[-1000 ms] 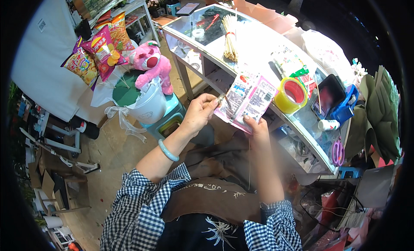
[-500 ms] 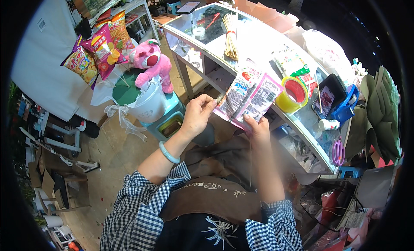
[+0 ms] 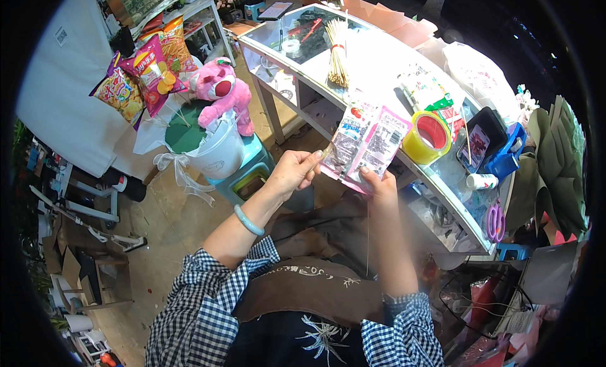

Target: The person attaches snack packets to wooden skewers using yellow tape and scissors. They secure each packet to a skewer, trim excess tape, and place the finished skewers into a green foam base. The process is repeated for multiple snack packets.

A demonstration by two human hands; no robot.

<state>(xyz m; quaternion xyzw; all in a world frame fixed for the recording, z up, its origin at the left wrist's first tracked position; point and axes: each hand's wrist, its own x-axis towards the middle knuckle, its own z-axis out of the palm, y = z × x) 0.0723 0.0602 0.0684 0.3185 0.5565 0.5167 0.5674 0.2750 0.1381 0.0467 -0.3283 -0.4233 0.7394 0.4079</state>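
My right hand (image 3: pixel 380 183) grips the lower edge of a pink and white snack packet (image 3: pixel 369 143), thumb on top, its printed back facing up. A thin stick or line (image 3: pixel 368 237) hangs below that hand. At the packet's left edge, my left hand (image 3: pixel 295 171) is closed in a pinch. Between its fingertips and the packet shows a small translucent strip (image 3: pixel 327 150) that looks like clear tape. Just right of the packet, a yellow tape roll (image 3: pixel 427 137) with a red core stands on the glass-topped counter (image 3: pixel 379 58).
The counter also bears a bundle of wooden sticks (image 3: pixel 337 54), a phone (image 3: pixel 475 149), a blue tape dispenser (image 3: pixel 507 153), a white bottle (image 3: pixel 481 182) and purple scissors (image 3: pixel 495 223). To the left, a white bucket (image 3: pixel 218 155) with a pink plush bear (image 3: pixel 224 95) and snack bags (image 3: pixel 148 70) stands on a teal stool (image 3: pixel 252 177).
My left hand has shifted slightly right and down, still pinching at the packet's left edge. The packet has moved a little right in my right hand's hold.
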